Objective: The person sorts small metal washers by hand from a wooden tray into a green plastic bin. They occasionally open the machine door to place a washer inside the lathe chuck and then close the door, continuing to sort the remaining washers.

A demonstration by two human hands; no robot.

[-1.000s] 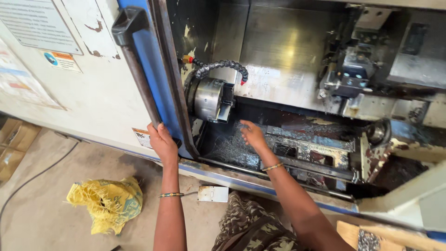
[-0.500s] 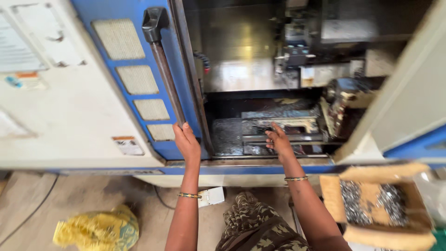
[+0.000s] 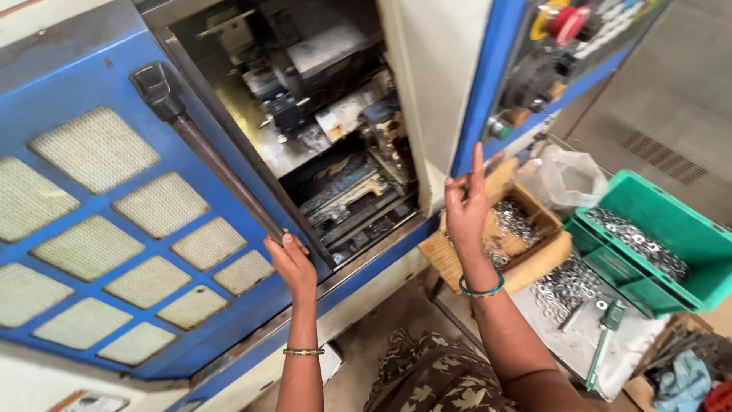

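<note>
From the head view we judge the door-sliding step in hand: our left hand (image 3: 291,262) curls its fingers around the black door handle (image 3: 210,156), our right hand (image 3: 465,206) hangs empty with fingers spread beside the cardboard box of washers (image 3: 509,229), so next needs a steady pull.

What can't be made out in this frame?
- Right hand: whether the raised fingers pinch anything; seen from behind, too small to tell.
- Machine interior: parts dark and blurred.
- Control panel: cut off by the top edge.
- Left hand: fingertips hidden on the blue door edge.
</note>
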